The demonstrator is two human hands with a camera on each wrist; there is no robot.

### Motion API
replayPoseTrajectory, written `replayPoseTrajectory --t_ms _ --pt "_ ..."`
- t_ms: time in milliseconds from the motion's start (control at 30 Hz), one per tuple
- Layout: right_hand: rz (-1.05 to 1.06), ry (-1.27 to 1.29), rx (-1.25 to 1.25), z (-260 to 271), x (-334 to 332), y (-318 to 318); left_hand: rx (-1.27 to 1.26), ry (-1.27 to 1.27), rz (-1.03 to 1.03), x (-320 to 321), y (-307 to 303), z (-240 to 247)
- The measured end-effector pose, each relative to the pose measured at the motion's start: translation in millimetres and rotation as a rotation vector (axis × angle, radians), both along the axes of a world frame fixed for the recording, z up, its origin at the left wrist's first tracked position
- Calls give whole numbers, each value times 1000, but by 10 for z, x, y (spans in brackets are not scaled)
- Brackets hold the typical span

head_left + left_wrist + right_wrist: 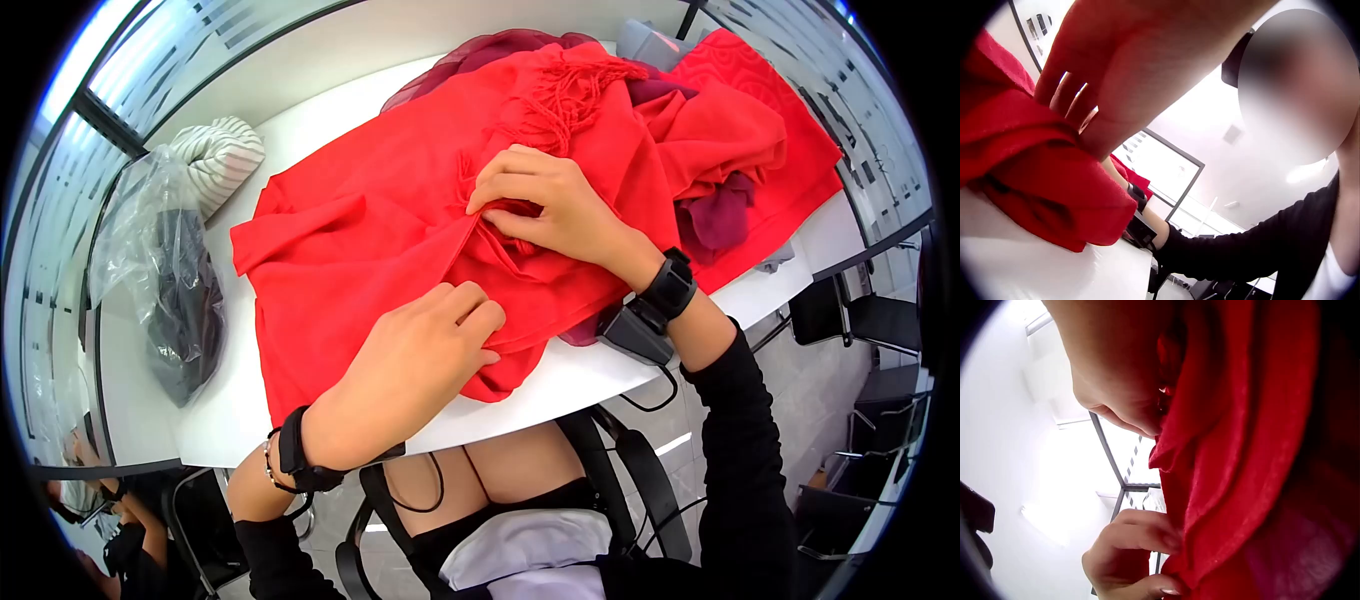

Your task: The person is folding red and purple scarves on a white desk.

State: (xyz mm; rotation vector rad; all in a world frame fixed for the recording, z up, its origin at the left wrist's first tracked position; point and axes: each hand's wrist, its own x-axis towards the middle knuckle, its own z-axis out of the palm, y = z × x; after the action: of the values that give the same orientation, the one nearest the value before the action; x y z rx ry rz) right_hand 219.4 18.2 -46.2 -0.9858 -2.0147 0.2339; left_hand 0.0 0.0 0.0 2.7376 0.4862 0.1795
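A large red shawl [350, 225] with a tasselled fringe [550, 110] lies spread and rumpled over the white table. My right hand [550, 205] pinches a raised fold of it near the middle, thumb and fingertips meeting on the cloth. Lower and to the left, my left hand [405, 345] holds the shawl near its front edge, fingers curled in. Seen from the right wrist, the left hand [1132, 550] has fingers and thumb at the layered red edge. In the left wrist view, red folds [1054, 181] hide the left fingertips.
Sheer maroon fabric [440, 80] shows behind the shawl, and a maroon bunch [720, 215] lies at right. Left on the white table [240, 400] are a clear plastic bag [175, 290] with dark contents and a striped roll [220, 160]. A black device [635, 335] sits by the front edge.
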Motion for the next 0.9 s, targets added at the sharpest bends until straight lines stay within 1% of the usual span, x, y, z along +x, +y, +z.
replayPoseTrajectory --t_ms 100,267,367,467,533,900 --pt "8 -6 -4 -20 24 -28 -3 -13 51 -5 -60 -20" --pt "17 -6 12 -3 24 -5 184 -52 51 -47 -102 -18" --pt "17 -9 0 -19 29 0 234 -210 46 -84 -143 -55" --pt "16 -17 13 -21 27 9 256 -296 44 -113 -200 -56" --pt "9 -23 16 -10 29 1 272 -290 30 -136 -218 -78" --pt "10 -35 -3 -9 38 2 173 -294 102 -152 -246 -180"
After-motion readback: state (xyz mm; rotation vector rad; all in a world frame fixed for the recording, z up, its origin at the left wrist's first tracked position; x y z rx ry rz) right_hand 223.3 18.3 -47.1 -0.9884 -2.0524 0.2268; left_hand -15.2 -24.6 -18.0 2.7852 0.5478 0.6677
